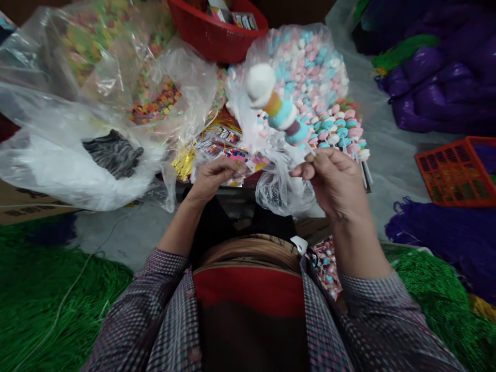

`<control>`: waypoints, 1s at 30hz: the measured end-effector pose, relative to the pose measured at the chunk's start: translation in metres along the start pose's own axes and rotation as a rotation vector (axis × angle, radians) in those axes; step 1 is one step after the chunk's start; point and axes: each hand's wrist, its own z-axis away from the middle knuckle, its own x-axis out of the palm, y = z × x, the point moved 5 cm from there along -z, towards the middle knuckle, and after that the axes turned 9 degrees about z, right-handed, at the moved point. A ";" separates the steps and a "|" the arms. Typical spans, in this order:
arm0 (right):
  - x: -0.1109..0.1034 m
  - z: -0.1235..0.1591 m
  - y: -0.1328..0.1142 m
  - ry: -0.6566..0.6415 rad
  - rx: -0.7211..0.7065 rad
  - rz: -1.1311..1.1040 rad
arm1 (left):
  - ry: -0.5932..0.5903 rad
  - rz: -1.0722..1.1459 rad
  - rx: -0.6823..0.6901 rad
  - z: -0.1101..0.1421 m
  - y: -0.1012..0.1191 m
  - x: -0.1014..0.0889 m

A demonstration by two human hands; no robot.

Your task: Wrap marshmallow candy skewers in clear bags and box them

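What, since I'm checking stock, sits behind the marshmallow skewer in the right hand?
Behind the marshmallow skewer is a clear plastic bag of pink, blue and white marshmallows. Whatever lies directly behind the skewer is covered and can't be seen.

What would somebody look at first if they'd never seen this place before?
Probably the tall, colourful sweet stick, held up by the right hand in front of a big clear bag of pink, blue and white sweets. Next might come the bright red basket at the top middle, then the fluffy green heap at the bottom left.
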 end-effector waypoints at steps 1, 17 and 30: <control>0.011 -0.003 0.000 -0.027 -0.010 -0.005 | -0.036 -0.026 0.014 0.000 0.001 0.002; 0.065 0.004 0.024 -0.391 0.041 -0.288 | -0.161 -0.290 0.175 0.001 0.011 0.015; 0.059 0.000 0.036 -0.247 0.067 -0.478 | 0.136 0.181 -0.072 0.005 -0.007 0.013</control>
